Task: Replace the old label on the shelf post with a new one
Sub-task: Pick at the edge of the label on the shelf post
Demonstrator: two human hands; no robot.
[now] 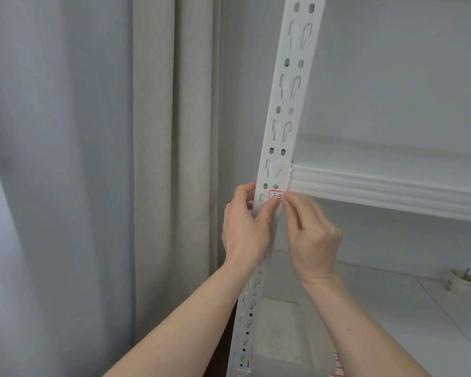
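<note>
A white slotted shelf post (286, 104) rises through the middle of the head view. A small red-edged white label (275, 195) with handwritten figures sits on the post just below the shelf rail. My left hand (245, 229) wraps round the post from the left, its thumb pressed on the post face right under the label. My right hand (310, 238) comes in from the right with curled fingers, its fingertips at the label's right edge. Whether those fingertips pinch the label I cannot tell. The label's lower part is hidden by my fingers.
A white ribbed shelf rail (386, 190) runs right from the post. Beige and grey curtains (169, 159) hang on the left. Below lie a white lidded tub (280, 330), a sheet of red-edged labels (337, 368) and a small white fitting (458, 280) on a white surface.
</note>
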